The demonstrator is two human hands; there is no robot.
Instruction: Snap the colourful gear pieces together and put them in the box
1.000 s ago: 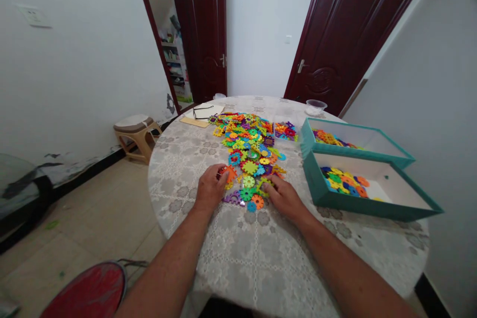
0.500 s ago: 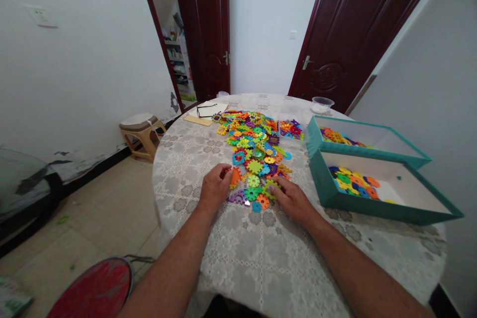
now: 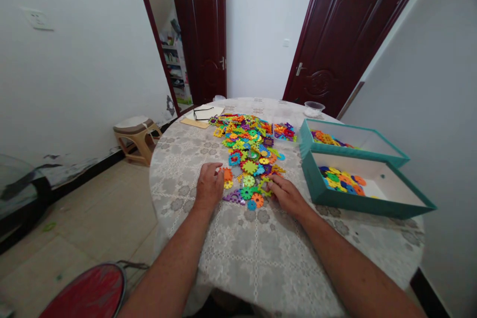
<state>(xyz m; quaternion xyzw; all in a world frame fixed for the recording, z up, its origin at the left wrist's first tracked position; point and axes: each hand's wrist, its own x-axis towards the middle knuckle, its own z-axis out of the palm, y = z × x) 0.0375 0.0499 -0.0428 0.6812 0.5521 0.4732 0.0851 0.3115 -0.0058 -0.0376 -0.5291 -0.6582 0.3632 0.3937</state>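
Dozens of interlocking plastic gear pieces (image 3: 248, 156) in orange, yellow, green, blue and purple lie spread across a round table under a lace-patterned tablecloth (image 3: 179, 198), with a person's two bare hands at the near edge of the spread. The left hand (image 3: 209, 186) lies palm down, its fingers loosely open and nothing visibly held, and an orange gear piece (image 3: 226, 175) sits just beside its fingertips. The right hand (image 3: 286, 196) is lightly curled, its fingertips (image 3: 272, 183) touching a yellow-green piece (image 3: 265, 189) at the edge of the pile; from here I can't tell whether it has hold of that piece. Between the hands lie a green gear (image 3: 246, 193) and an orange gear (image 3: 257, 200). To the right of the spread stand two teal box halves (image 3: 311, 181), both holding sorted pieces, and a small separate heap of gear pieces (image 3: 284, 131) sits beyond the right hand. At the far side, a pair of glasses (image 3: 203, 113) rests on a paper pad (image 3: 196, 121), near a clear plastic bowl (image 3: 314, 108)
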